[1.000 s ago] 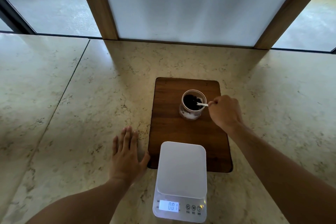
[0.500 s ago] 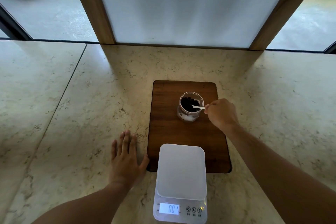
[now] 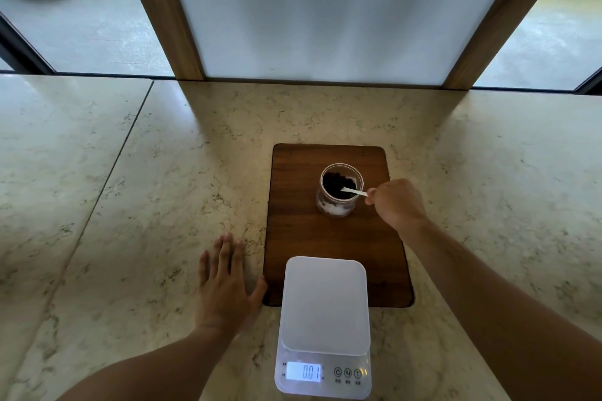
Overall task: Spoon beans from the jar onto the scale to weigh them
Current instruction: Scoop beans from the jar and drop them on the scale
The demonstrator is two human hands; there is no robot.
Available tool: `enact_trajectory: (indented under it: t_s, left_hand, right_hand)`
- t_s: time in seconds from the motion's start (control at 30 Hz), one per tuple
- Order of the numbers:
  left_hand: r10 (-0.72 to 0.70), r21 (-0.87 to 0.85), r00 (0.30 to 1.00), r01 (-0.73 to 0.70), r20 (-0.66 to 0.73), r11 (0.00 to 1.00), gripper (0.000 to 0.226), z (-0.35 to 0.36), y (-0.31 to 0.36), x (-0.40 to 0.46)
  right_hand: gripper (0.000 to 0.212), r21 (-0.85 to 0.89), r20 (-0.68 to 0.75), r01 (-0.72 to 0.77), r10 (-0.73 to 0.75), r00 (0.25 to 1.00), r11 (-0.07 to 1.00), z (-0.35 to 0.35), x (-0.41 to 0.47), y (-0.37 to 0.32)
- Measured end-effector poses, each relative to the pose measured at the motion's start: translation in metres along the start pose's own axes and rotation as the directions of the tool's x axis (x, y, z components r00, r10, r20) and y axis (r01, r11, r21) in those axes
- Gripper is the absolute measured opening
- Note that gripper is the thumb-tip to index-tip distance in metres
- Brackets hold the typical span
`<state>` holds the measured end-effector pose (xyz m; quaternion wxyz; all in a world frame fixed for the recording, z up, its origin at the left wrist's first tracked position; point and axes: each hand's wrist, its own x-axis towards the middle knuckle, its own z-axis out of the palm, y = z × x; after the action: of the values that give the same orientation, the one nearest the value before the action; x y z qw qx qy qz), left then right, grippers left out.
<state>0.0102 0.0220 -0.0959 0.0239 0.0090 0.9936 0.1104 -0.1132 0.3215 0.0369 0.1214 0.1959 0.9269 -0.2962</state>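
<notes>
- Left hand [image 3: 224,283] — flat, fingers spread, palm down on the mottled stone surface [image 3: 130,205].
- One white scale [image 3: 324,325], platform bare, overlapping one dark wooden board [image 3: 299,228].
- One clear round jar [image 3: 340,189] of dark beans [image 3: 334,184] on the board.
- Right hand [image 3: 395,203] pinches one white spoon [image 3: 353,191] — tip in the beans.

The white scale [image 3: 324,327], at the counter's [image 3: 130,205] near edge, carries the only readable marks. Its lit display [image 3: 303,371] on the front panel shows 001. To the right of it are three round buttons [image 3: 347,372] lettered C, M and T; the tiny captions under them are too small to read.
</notes>
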Motion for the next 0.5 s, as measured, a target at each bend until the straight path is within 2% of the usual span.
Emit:
enact_trajectory:
  t_s: [0.03, 0.1, 0.17, 0.27, 0.3, 0.4, 0.5]
  left_hand:
    - [0.001, -0.002, 1.0, -0.001, -0.004, 1.0, 0.086, -0.0005, 0.0004, 0.0002]
    - [0.005, -0.002, 1.0, -0.005, -0.005, 1.0, 0.086, -0.0016, 0.0014, 0.0003]
    - [0.003, -0.002, 1.0, -0.003, 0.0, 1.0, 0.087, -0.0023, 0.0017, 0.0004]
    - [0.0, 0.01, 1.0, 0.0, 0.013, 1.0, 0.088, -0.0032, 0.0023, 0.0005]
    - [-0.001, 0.007, 1.0, 0.001, 0.014, 1.0, 0.088, -0.0035, 0.0026, 0.0007]
    - [0.0, 0.008, 1.0, 0.0, 0.015, 1.0, 0.088, -0.0046, 0.003, 0.0005]
    - [-0.002, 0.021, 1.0, 0.002, 0.02, 1.0, 0.088, -0.0043, 0.0019, 0.0001]
  right_hand:
    - [0.025, -0.068, -0.012, 0.036, -0.037, 0.999, 0.997, 0.0, -0.0016, -0.0006]
    - [0.029, -0.097, -0.042, 0.068, -0.072, 0.997, 0.993, -0.0019, -0.0075, -0.0019]
    - [0.029, -0.077, -0.044, 0.077, -0.08, 0.996, 0.994, -0.0016, -0.0085, 0.0003]
    - [0.024, 0.117, -0.051, -0.061, 0.067, 0.996, 0.991, -0.0022, -0.0041, 0.003]
    - [0.024, 0.14, -0.043, -0.062, 0.068, 0.997, 0.988, -0.0022, -0.0031, 0.0041]
    - [0.026, 0.078, -0.071, 0.016, -0.01, 0.997, 0.997, 0.0004, -0.0046, 0.0051]
    - [0.029, 0.085, -0.066, 0.01, -0.004, 0.998, 0.996, 0.0004, -0.0046, 0.0062]
